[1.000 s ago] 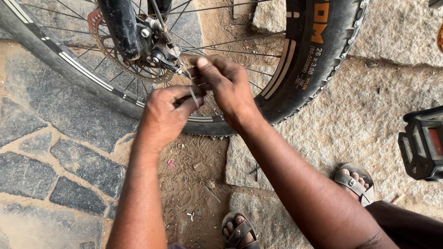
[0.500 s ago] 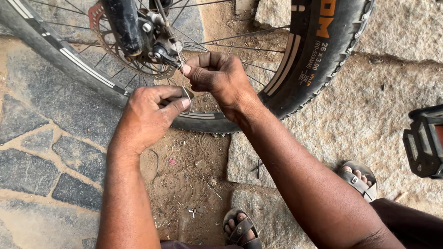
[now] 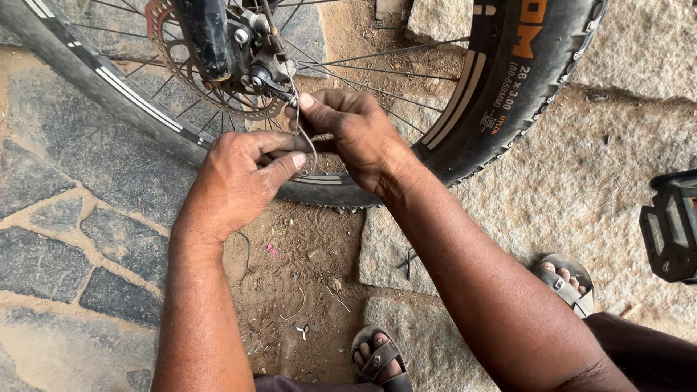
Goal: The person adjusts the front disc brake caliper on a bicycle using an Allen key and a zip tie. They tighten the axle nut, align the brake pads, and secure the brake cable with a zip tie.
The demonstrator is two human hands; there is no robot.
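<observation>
From my remote seat, looking down: at far left, dark paving stones (image 3: 94,239) set in pale mortar run under the wheel (image 3: 501,94), whose black tyre curves across the top of the frame. Inside the rim, the toothed brake disc (image 3: 170,51) sits behind the dark fork (image 3: 207,36), with the caliper (image 3: 265,72) just to its right among the spokes.

My left hand (image 3: 239,178) is closed, thumb and forefinger pinched together on a thin cable (image 3: 314,149) just below the caliper. The cable runs up from that pinch to the caliper, in front of the spokes and the lower rim.

My right hand (image 3: 352,134) touches the left, its fingers curled shut around the same cable, thumb pointing up toward the caliper.

Below the hands, a patch of bare dirt (image 3: 305,268) holds small bits of wire and scraps. Two sandals (image 3: 377,359) show at the bottom, one near the middle and one further right on the rough pale stone (image 3: 602,196). At the far right edge, a black pedal (image 3: 671,229) juts into view.
</observation>
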